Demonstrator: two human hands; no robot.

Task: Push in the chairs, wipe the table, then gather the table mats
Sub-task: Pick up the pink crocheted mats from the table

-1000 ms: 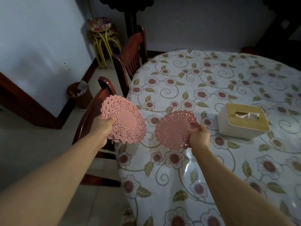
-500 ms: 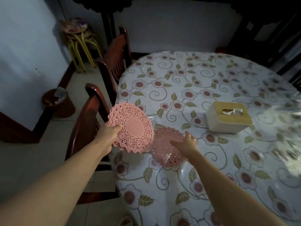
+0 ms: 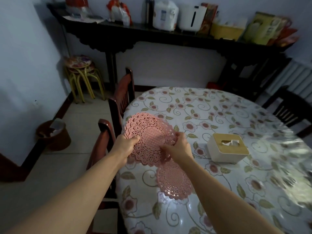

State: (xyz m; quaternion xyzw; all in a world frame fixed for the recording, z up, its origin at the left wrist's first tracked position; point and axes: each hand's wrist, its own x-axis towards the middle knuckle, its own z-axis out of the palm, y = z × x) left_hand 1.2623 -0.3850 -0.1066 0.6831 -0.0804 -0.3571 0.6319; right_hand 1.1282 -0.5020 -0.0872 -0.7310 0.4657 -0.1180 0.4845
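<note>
Table mats [image 3: 150, 141], lower edges overlapped

1. The tissue box [image 3: 228, 147] sits on the worktop [image 3: 219, 191] to the right of the hands, with bare cloth all around it.
2. One pink mat [image 3: 174, 182] lies flat near the front edge.
3. Two chairs [image 3: 116, 105] stand tight against the worktop's left side.

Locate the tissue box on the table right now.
In the head view the tissue box sits on the floral table, right of the right hand and the held pink mats.
</note>
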